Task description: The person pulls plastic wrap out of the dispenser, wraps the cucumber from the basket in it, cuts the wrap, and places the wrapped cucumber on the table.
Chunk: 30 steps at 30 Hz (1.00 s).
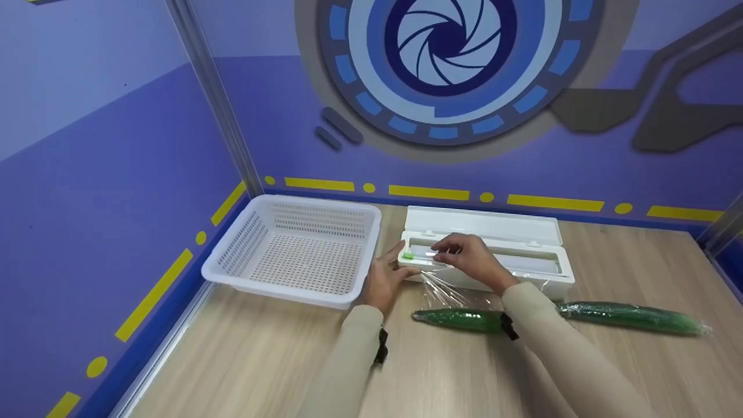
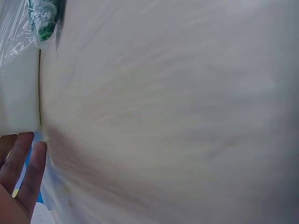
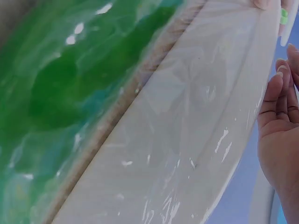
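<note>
My left hand (image 1: 383, 284) grips the left end of a white cling film dispenser (image 1: 511, 283), thumb along its front edge. Above the dispenser's left part hovers my right hand (image 1: 473, 258), fingers loosely bent, with nothing visible between them; a green slide cutter (image 1: 408, 256) sits just left of its fingertips. Clear film (image 1: 444, 290) runs from the dispenser's front down to a cucumber (image 1: 455, 319) on the table. Farther right lies a film-wrapped green length of cucumber (image 1: 633, 318); my right sleeve hides whether the two are joined.
A white perforated basket (image 1: 363, 255) stands left of the dispenser, close to my left hand. The dispenser's lid (image 1: 482, 223) is raised at the back. Purple panels (image 1: 261, 128) rise behind and along the left side of the wooden table (image 1: 261, 360).
</note>
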Available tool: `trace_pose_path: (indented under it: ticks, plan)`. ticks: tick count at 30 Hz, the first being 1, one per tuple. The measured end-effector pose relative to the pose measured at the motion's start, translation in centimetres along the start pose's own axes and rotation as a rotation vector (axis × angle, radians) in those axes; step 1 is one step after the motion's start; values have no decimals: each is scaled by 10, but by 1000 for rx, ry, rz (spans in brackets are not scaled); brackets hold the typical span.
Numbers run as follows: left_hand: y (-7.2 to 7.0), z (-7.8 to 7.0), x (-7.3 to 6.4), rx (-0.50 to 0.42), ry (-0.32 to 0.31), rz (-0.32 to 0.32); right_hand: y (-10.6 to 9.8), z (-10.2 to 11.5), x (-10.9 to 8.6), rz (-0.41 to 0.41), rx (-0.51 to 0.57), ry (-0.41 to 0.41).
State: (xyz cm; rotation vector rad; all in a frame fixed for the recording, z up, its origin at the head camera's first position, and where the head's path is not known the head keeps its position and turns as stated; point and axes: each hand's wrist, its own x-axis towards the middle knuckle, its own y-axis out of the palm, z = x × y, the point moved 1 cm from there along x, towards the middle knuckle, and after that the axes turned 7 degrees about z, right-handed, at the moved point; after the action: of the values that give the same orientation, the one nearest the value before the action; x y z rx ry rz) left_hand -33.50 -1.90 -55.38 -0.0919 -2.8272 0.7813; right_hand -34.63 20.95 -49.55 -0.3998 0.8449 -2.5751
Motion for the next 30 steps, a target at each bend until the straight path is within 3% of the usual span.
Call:
trace_pose_path:
  ticks: [10, 16, 20, 27, 30]
  plan:
    - [-1, 0, -1, -4, 5, 6, 9, 2, 20, 32, 4, -10]
    - [1, 3, -1, -2, 47, -12, 21, 6, 27, 49, 2, -39]
    - [1, 4, -1, 1, 34, -27, 28, 9, 31, 50, 21, -33]
    - [1, 2, 2, -69, 40, 16, 33, 15, 34, 43, 9, -39]
    - [0, 2, 3, -58, 34, 21, 33, 15, 35, 34, -19, -54]
